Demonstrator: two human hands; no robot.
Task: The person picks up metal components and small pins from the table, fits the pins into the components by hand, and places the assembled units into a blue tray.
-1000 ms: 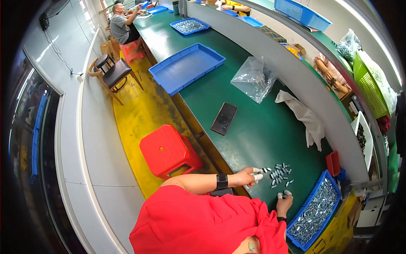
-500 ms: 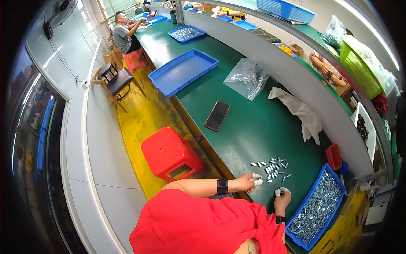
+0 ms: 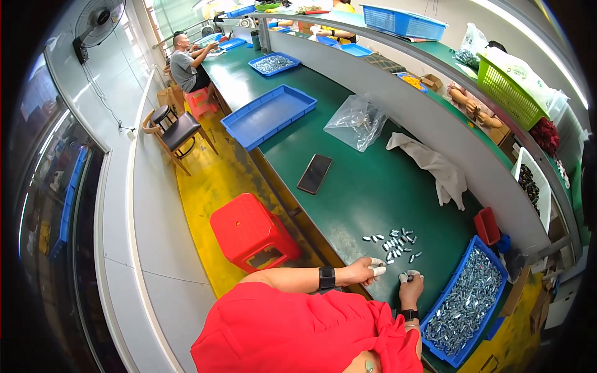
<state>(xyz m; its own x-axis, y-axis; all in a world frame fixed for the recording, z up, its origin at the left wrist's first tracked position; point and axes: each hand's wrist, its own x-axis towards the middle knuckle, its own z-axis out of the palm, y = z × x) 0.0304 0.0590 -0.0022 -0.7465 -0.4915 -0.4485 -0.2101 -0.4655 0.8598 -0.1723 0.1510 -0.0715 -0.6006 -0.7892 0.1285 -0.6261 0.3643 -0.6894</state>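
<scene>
My left hand (image 3: 362, 271), white covers on its fingertips, is closed in a pinch by the table's near edge. Whatever it holds, if anything, is too small to make out. Right of it, my right hand (image 3: 410, 291) is closed too, its covered fingertips around what looks like a small dark, shiny metal piece. Just beyond both hands, several small silvery metal pieces (image 3: 395, 244) lie scattered on the green table (image 3: 367, 208). A blue tray (image 3: 428, 339) heaped with similar metal pieces stands to the right of my right hand.
A phone (image 3: 314, 173), a clear plastic bag (image 3: 356, 124) and a white cloth (image 3: 435, 163) lie farther along the table. Beyond them are a blue tray (image 3: 267, 115) and a seated person (image 3: 185, 65). A red bin (image 3: 487, 226) stands at right; a red stool (image 3: 245, 227) at left.
My view has shifted slightly. My right hand has moved a little forward and left, nearer the scattered pieces and my left hand. The left hand stays about where it was.
</scene>
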